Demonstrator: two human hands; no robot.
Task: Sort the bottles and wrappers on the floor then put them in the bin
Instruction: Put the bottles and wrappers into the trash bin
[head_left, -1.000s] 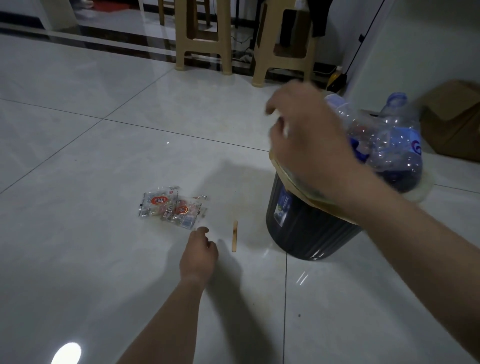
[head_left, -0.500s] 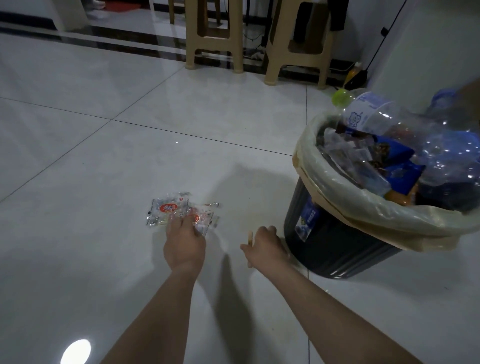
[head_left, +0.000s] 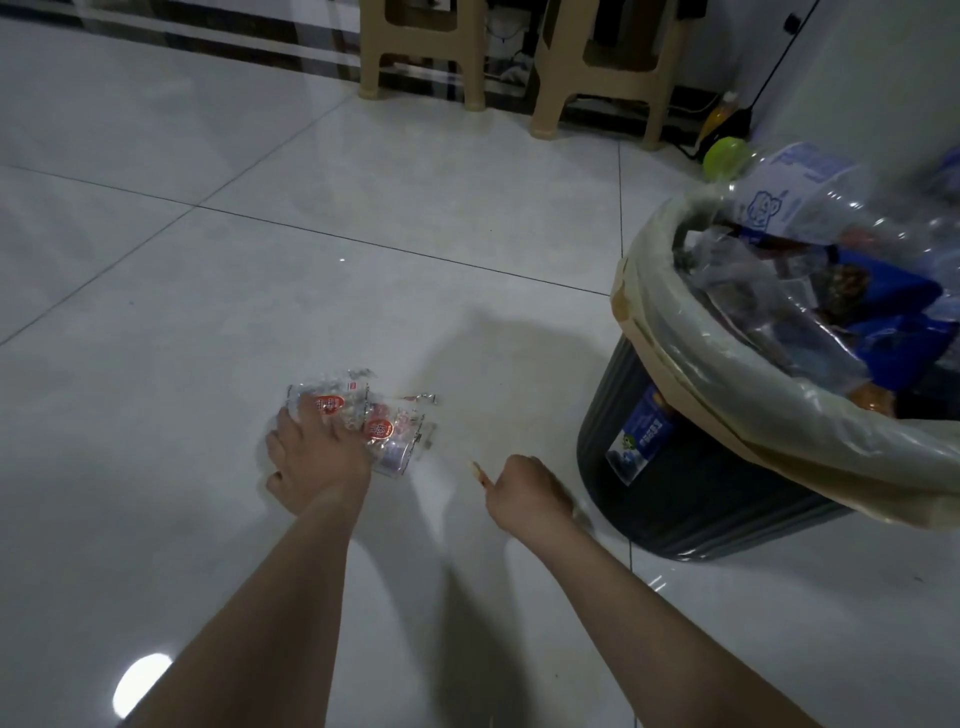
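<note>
Under fingers (head_left: 306, 418) of left hand (head_left: 317, 462), wrappers (head_left: 387, 434) on floor (head_left: 208, 312); right hand (head_left: 524, 488) grips stick (head_left: 476, 471).

light: dim, bluish | glare: lamp reflection on glossy floor (head_left: 260, 312), lower left | shadows: soft, cast forward | blur: right hand (head_left: 524, 491), bin (head_left: 675, 493) slightly smeared | edges: wide-angle bowing
</note>
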